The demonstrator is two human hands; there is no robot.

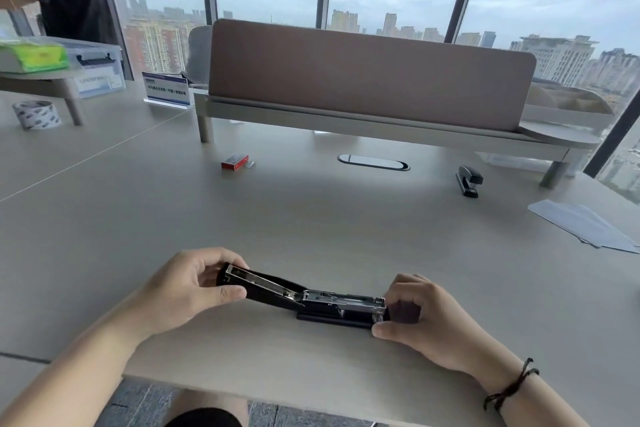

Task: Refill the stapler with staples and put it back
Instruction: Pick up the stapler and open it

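Observation:
A black stapler [311, 302] lies swung wide open on the desk near the front edge, its metal staple channel facing up. My left hand [187, 288] grips the lifted top arm at the left end. My right hand [419, 315] holds the front end of the base and magazine at the right. A red staple box [234, 161] sits far back on the desk, with a small strip of staples [250, 164] just beside it. Whether staples lie in the channel is not clear.
A second black stapler [469, 180] stands at the back right. White sheets [581, 225] lie at the right edge. A desk divider on a raised shelf [367, 80] runs across the back, with a cable slot [373, 162] before it. A tape roll [36, 114] sits far left.

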